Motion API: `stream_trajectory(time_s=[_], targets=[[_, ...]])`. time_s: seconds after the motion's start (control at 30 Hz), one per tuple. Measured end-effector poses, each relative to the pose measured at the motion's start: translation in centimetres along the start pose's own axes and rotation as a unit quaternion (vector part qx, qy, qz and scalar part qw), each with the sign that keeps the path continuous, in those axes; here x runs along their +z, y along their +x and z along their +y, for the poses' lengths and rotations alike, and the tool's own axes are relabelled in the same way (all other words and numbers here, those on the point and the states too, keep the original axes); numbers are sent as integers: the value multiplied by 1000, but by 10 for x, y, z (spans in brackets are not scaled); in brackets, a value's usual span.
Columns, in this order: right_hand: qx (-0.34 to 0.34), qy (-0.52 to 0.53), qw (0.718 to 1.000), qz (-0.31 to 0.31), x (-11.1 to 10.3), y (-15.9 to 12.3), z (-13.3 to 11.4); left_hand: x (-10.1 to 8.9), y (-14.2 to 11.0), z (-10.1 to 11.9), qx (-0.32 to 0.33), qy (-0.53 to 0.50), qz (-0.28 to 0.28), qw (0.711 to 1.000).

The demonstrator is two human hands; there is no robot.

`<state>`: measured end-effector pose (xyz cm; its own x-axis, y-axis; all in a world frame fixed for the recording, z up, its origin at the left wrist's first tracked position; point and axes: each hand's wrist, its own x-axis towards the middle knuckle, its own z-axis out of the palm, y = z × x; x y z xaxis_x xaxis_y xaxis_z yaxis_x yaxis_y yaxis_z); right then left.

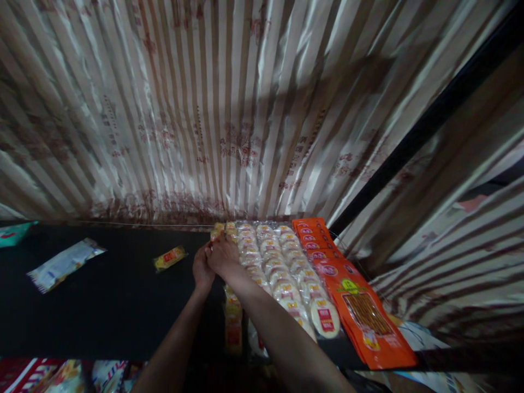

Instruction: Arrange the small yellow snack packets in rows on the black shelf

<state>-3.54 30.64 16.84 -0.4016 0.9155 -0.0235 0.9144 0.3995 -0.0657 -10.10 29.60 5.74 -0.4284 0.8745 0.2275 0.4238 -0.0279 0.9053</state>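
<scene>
I see my hands [224, 254] together, grip unclear, the loose packet [170, 258] at their nine o'clock likely light, slick, crushable, best pinched endwise.

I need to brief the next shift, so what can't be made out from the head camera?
All in the head view:
What the left hand and right hand hold, if anything: hidden by the hands themselves.
Some round packets: covered by the right forearm.
Green packet: cut off by the left edge.
Silvery packet: lettering blurred.
</scene>
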Motion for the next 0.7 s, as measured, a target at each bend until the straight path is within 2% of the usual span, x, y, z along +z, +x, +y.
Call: stream_trajectory(time_s=[0.23,0.53,0.7], targets=[[10,17,1000,-6,-6,-5,0,-1,0,0,22,37,-6,999],[42,41,998,-18,-5,-4,3,2,0,-8,66,25,2,998],[32,43,998,15,0,-3,5,-1,0,-4,76,38,6,996]])
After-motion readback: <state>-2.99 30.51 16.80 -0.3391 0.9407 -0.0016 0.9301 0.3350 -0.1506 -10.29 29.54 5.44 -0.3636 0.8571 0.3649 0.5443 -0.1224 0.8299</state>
